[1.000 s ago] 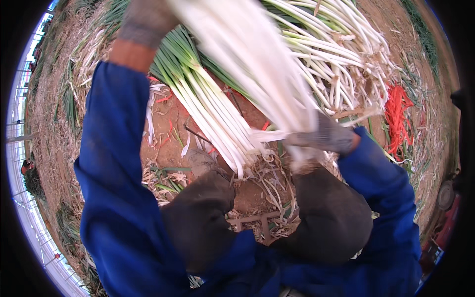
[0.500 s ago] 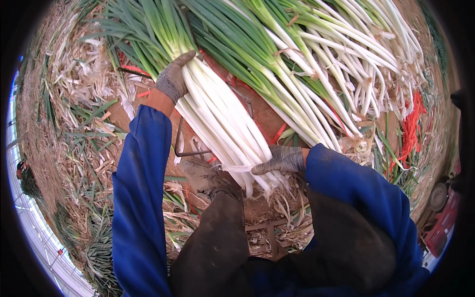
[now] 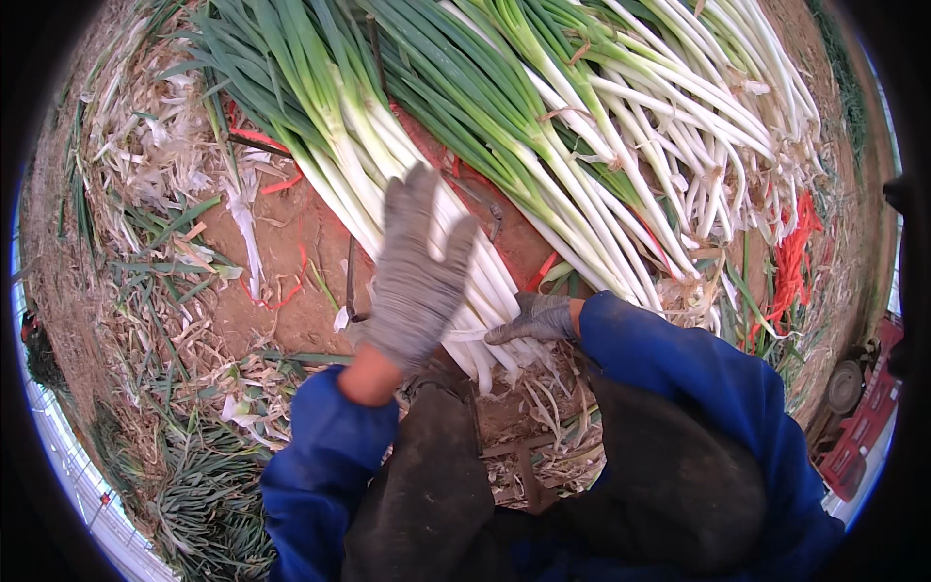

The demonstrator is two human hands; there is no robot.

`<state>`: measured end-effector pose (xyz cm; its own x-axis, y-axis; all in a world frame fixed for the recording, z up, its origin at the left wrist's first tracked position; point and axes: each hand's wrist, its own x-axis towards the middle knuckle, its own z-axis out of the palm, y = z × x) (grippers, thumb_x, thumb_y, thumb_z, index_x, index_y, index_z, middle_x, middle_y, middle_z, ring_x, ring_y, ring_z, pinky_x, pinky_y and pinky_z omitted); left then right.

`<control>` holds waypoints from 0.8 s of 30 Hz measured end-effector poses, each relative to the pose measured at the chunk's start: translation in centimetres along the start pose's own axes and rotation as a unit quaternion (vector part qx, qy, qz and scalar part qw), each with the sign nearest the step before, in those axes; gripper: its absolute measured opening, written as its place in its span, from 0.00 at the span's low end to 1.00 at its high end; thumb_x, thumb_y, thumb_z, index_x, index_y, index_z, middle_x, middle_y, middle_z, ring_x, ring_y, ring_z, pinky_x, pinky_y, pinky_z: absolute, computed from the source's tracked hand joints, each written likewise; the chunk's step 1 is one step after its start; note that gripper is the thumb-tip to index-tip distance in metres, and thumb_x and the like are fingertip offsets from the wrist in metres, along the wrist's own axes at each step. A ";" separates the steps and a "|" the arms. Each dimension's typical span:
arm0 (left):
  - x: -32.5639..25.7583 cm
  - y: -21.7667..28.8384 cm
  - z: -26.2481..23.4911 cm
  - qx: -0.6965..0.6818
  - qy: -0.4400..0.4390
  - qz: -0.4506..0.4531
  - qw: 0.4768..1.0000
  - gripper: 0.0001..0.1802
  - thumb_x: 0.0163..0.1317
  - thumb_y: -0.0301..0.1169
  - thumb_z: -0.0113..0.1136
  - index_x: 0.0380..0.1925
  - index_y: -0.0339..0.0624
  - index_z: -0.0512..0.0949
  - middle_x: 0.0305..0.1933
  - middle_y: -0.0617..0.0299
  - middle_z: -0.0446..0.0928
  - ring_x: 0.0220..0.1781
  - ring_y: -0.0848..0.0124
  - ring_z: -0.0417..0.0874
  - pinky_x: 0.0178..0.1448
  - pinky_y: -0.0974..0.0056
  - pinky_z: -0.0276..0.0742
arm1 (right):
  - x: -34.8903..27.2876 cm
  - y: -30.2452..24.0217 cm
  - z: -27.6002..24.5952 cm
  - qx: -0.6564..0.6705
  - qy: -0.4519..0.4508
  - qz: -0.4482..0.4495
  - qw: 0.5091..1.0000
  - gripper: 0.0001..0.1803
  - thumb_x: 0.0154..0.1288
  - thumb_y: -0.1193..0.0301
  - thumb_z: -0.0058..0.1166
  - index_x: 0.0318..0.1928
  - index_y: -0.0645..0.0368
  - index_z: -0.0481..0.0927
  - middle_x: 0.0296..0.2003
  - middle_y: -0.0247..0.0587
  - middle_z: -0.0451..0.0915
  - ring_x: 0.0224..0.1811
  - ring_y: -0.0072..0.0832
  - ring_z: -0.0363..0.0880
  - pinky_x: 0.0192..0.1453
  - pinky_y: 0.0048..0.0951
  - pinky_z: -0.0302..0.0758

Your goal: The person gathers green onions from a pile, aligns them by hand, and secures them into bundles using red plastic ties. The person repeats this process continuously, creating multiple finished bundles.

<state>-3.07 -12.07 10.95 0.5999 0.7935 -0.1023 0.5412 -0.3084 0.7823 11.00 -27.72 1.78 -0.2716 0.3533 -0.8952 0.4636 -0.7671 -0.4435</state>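
A bundle of long green onions lies slanting before me, green leaves at the far left and white root ends towards me. My left hand, in a grey glove, rests over the white stalks with its fingers stretched out and the thumb apart. My right hand, gloved too, holds the root end from the right; its thumb lies across the stalks and its other fingers are hidden. Near the roots a thin white strip crosses the stalks, partly covered by my left hand.
More green onions lie in a heap to the right. Red twine is bunched at the far right, with loose red strands on the soil at left. Dark metal rods stand by the bundle. Dry leaf scraps cover the left ground.
My left hand has let go of the stalks near the leaves and moved towards me, spreading flat over the white part. The far stalks have fanned out. My right hand stays at the roots.
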 end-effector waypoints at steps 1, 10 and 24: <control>-0.3 -0.4 2.0 0.081 0.011 0.021 0.996 0.37 0.63 0.40 0.61 0.67 0.34 0.61 0.72 0.41 0.58 0.76 0.46 0.52 0.76 0.52 0.51 | -0.1 0.1 0.1 -0.013 0.008 0.003 1.000 0.63 0.46 0.29 0.59 0.61 0.79 0.64 0.58 0.68 0.70 0.62 0.50 0.71 0.64 0.39 0.68; -0.7 -8.2 7.7 0.294 -0.021 0.069 0.953 0.47 0.61 0.54 0.54 0.69 0.29 0.55 0.76 0.43 0.47 0.78 0.45 0.42 0.77 0.43 0.32 | 1.8 0.7 0.0 -0.036 -0.034 0.006 0.999 0.58 0.50 0.30 0.57 0.59 0.78 0.67 0.55 0.69 0.73 0.60 0.51 0.74 0.62 0.39 0.70; -0.4 -8.2 8.8 0.325 -0.062 0.055 0.942 0.51 0.59 0.57 0.56 0.69 0.27 0.52 0.76 0.41 0.45 0.78 0.43 0.39 0.77 0.41 0.32 | -1.1 -5.7 -0.9 -0.040 -0.102 -0.097 0.989 0.24 0.70 0.52 0.48 0.32 0.61 0.81 0.24 0.42 0.83 0.27 0.34 0.84 0.35 0.37 0.78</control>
<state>-2.53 -14.47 -0.80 0.7159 0.6831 -0.1447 0.6940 -0.6732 0.2554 9.40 -23.24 5.28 -0.5229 0.3685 -0.7686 0.4487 -0.6477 -0.6158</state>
